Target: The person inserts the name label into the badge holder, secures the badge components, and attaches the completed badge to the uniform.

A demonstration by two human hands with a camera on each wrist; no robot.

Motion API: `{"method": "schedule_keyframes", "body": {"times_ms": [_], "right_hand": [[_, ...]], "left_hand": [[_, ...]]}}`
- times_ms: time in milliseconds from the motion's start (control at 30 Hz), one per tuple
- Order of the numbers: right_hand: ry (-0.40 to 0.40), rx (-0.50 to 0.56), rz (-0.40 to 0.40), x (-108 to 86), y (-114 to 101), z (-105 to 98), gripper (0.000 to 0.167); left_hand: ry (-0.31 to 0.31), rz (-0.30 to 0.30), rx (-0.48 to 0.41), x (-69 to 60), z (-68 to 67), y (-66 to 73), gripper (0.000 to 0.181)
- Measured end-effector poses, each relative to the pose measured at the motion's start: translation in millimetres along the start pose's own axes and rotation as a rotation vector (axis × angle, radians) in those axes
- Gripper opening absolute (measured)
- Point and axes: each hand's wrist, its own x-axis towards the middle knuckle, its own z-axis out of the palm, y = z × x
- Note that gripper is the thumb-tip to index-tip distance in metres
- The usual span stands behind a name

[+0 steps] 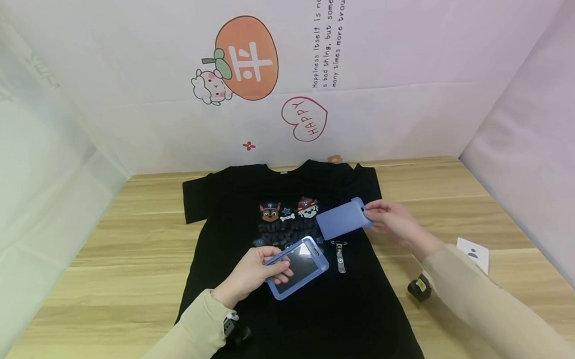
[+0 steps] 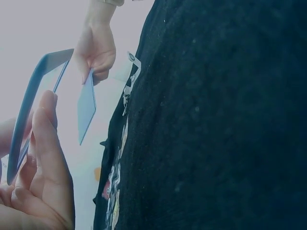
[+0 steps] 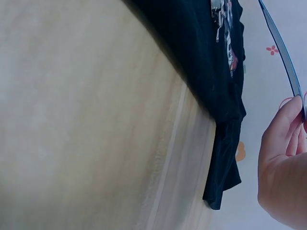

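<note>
In the head view my left hand (image 1: 258, 271) grips a blue card-holder frame (image 1: 320, 262) with a clear window by its lower left side. To its upper right, my right hand (image 1: 397, 223) pinches a flat blue panel (image 1: 340, 221) at its slotted end. The two blue pieces are apart, both held above a black T-shirt (image 1: 282, 327). In the left wrist view, the frame (image 2: 29, 103) lies between left thumb and fingers, and the panel (image 2: 87, 108) hangs from the right hand (image 2: 98, 48). The right wrist view shows the panel (image 3: 283, 50) edge-on.
A strap clip with a pin (image 1: 340, 258) lies on the shirt, right of the frame. On the wooden table (image 1: 123, 248) at the right is a white card with a dark figure (image 1: 475, 253), partly behind the right sleeve. White printed cloth (image 1: 391, 72) stands behind the table.
</note>
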Motion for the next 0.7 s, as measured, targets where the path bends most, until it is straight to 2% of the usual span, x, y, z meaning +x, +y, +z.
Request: {"method": "schedule_keyframes", "body": {"times_ms": [367,700], "right_hand": [[0.017,-0.06,0.042,16.3,5,3,0.033],[-0.006,-0.118,0.052,24.1,7,5,0.034]], "left_hand": [[-0.003,0.004,0.002,2.0,-1.1,-2.0,0.026],[-0.006,0.006,-0.006,2.2,-0.3,-3.7,0.026]]}}
